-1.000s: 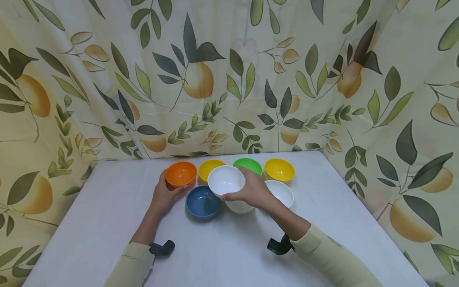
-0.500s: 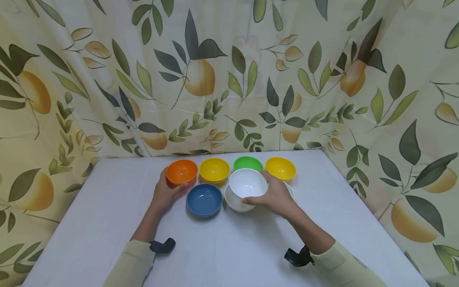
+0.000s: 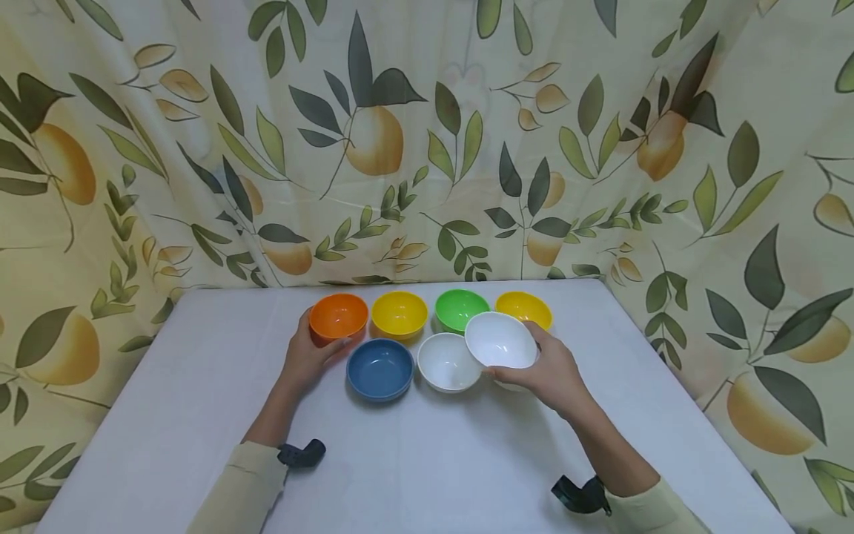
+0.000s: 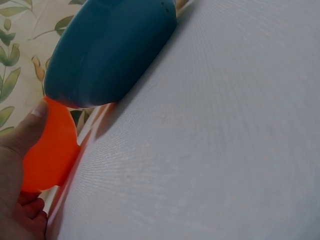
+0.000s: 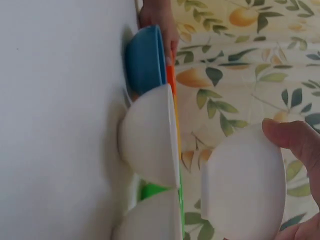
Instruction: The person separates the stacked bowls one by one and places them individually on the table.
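My right hand (image 3: 552, 371) holds a white bowl (image 3: 500, 340) by its rim, thumb on the near side. In the right wrist view that held bowl (image 5: 245, 185) is raised off the table, apart from the two white bowls standing there. One of these, the middle white bowl (image 3: 448, 363), stands just left of it; the other white bowl (image 5: 152, 220) is mostly hidden under it in the head view. My left hand (image 3: 308, 356) grips the orange bowl (image 3: 339, 317) at its left side, with the thumb along the near wall (image 4: 55, 145). Close by sits a blue bowl (image 3: 380, 369).
Behind, a yellow bowl (image 3: 399, 314), a green bowl (image 3: 462, 310) and another yellow bowl (image 3: 523, 308) continue the orange bowl's row. They stand near the far edge of the white-covered table (image 3: 414, 467). A fruit-patterned curtain (image 3: 427, 148) hangs around the back and sides.
My right hand has carried the white bowl rightward, from in front of the left yellow bowl, past the middle white bowl, to over the right white bowl. My left hand stays on the orange bowl.
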`<act>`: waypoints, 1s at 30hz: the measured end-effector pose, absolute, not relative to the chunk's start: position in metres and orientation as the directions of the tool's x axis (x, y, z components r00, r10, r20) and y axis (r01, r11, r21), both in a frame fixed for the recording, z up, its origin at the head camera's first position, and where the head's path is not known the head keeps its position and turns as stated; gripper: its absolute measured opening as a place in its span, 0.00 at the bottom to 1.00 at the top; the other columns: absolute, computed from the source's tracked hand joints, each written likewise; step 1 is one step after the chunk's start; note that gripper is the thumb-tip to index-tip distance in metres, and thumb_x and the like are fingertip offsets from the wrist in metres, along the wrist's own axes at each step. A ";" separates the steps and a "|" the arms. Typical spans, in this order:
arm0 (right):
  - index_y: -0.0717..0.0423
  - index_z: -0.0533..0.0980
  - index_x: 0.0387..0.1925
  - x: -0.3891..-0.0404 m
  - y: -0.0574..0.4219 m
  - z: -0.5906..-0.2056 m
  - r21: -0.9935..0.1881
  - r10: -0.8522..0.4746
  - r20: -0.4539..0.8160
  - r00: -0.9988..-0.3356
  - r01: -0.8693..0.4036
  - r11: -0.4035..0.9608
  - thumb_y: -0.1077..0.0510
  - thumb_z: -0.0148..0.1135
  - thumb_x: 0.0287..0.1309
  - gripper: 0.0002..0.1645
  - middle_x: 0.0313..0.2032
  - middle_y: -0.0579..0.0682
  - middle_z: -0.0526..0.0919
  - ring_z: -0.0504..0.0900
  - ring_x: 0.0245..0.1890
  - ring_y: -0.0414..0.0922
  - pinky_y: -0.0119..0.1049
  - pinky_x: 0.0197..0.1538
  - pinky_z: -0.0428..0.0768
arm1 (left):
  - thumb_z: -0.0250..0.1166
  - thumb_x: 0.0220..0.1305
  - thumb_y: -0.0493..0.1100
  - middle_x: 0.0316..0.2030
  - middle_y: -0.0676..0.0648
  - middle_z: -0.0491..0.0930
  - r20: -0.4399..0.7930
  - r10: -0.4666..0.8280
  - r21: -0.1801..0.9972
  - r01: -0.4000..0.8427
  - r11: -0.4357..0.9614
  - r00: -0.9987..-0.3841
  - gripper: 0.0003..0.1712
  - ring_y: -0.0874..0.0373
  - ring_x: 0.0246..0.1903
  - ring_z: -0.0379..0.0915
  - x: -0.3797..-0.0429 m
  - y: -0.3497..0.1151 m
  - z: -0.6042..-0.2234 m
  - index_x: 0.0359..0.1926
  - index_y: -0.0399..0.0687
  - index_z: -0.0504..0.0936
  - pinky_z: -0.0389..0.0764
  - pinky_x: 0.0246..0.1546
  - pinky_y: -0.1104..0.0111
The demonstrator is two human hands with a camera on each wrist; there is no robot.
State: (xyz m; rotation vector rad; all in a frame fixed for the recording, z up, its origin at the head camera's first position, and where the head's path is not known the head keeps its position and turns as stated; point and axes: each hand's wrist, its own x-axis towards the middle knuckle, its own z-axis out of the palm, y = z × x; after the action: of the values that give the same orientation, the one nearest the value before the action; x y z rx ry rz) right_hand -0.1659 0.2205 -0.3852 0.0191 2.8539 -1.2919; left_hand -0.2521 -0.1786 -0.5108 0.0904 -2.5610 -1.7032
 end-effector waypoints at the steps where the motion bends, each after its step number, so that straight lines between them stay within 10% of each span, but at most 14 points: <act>1: 0.67 0.60 0.77 -0.165 0.224 -0.385 -0.751 0.017 -0.014 -1.000 0.022 0.660 0.44 0.86 0.47 0.65 0.68 0.68 0.71 0.72 0.63 0.65 0.63 0.61 0.80 | 0.76 0.65 0.50 0.79 0.39 0.57 0.022 -0.085 0.923 -0.012 0.384 -0.996 0.60 0.41 0.75 0.55 -0.252 -0.179 -0.511 0.84 0.48 0.45 0.63 0.74 0.46; 30: 0.70 0.55 0.78 -0.157 0.314 -0.421 -0.774 0.357 -0.097 -0.929 0.296 0.559 0.47 0.81 0.56 0.62 0.72 0.74 0.63 0.64 0.68 0.71 0.70 0.66 0.71 | 0.78 0.63 0.53 0.79 0.41 0.58 0.046 -0.077 0.930 0.014 0.366 -0.996 0.61 0.43 0.75 0.56 -0.254 -0.181 -0.515 0.84 0.50 0.47 0.63 0.74 0.46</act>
State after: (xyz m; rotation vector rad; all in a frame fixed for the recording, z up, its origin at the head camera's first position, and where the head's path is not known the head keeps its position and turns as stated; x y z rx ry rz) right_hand -0.1574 0.3135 -0.4207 0.5951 2.8359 -1.3868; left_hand -0.2537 -0.1810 -0.5151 0.0587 -2.5282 -1.7230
